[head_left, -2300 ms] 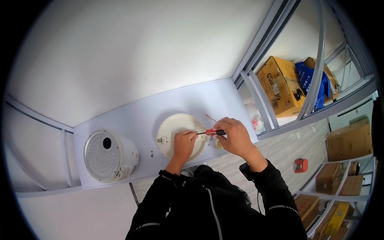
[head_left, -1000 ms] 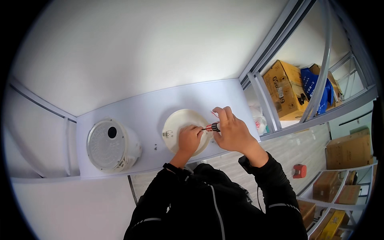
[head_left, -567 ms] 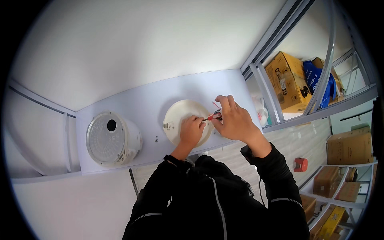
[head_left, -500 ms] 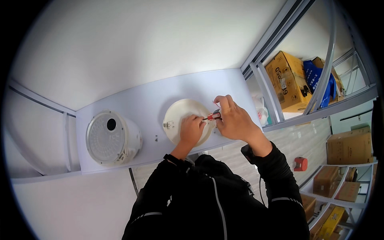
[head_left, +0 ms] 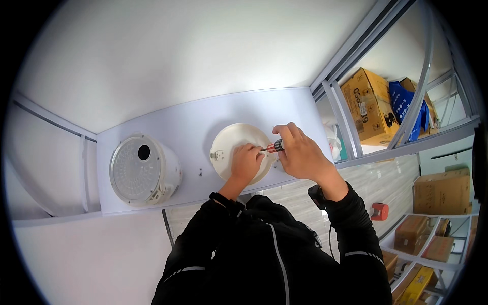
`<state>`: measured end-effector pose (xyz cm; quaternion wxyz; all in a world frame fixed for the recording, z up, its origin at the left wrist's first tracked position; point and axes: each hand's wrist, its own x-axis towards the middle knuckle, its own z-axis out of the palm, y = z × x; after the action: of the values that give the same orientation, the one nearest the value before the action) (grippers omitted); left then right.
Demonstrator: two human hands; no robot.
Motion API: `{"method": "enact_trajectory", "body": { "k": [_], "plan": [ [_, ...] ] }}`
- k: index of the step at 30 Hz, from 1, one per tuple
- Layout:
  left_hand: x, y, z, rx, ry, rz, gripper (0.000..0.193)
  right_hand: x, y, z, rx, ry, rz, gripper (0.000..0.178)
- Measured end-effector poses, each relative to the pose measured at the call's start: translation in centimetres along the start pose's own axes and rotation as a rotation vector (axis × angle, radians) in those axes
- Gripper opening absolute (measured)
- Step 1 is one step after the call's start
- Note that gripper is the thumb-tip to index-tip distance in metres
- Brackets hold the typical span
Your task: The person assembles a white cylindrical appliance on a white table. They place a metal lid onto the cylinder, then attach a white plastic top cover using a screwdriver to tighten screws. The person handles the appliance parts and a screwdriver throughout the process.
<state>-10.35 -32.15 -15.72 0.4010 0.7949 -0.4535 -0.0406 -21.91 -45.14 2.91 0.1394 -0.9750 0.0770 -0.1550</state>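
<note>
Fingertips of your left hand are bunched over the cream dish, meeting at the tip of the screwdriver; whether they pinch anything there cannot be told. The dish lies beneath and left of your grip, its metal bracket on the side away from the tool. The screwdriver spans the gap between your hands, its handle pinched by the thumb and fingers of your right hand. Against the earliest view, less shank shows and your index finger has risen into an arch; the handle also presents a different face from a moment ago. Together these suggest that you are turning the tool and renewing your hold between twists.

Far left of your grip, the white cylindrical appliance bounds that side. Nearer, outside the dish's left rim, small dark pieces, probably screws, could scatter if the dish slid. Beyond your grip, the tabletop runs to the wall, giving your hands their longest reach. Toward your body, its near edge passes close to the dish, leaving little margin. Right of your grip, it ends near the grey frame.
</note>
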Motion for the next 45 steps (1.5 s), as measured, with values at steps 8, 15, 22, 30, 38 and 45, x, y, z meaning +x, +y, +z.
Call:
{"method": "enact_trajectory", "body": {
  "k": [8,15,22,30,38,45],
  "plan": [
    [-0.1,0.3,-0.2,0.004,-0.006,-0.006,0.023,2.0,-2.0,-1.6,-0.22,-0.452,0.494,0.034],
    [0.1,0.1,-0.1,-0.002,0.003,0.004,0.023,0.4,0.0,0.3,-0.115,0.001,0.038,0.041],
    [0.1,0.0,-0.1,0.018,0.003,0.019,0.022,0.7,-1.6,0.2,-0.201,-0.196,0.367,0.042],
    [-0.1,-0.1,0.0,0.004,0.001,0.031,0.021,-0.1,-1.5,0.0,-0.119,-0.16,0.316,0.041],
    [-0.1,0.2,-0.1,-0.002,-0.017,0.003,0.019,-1.4,-1.7,-0.3,0.001,0.056,0.151,0.039],
    [0.0,0.3,-0.4,0.009,-0.035,0.007,0.019,-0.5,-1.5,-0.3,-0.126,-0.166,0.311,0.038]
  ]
}}
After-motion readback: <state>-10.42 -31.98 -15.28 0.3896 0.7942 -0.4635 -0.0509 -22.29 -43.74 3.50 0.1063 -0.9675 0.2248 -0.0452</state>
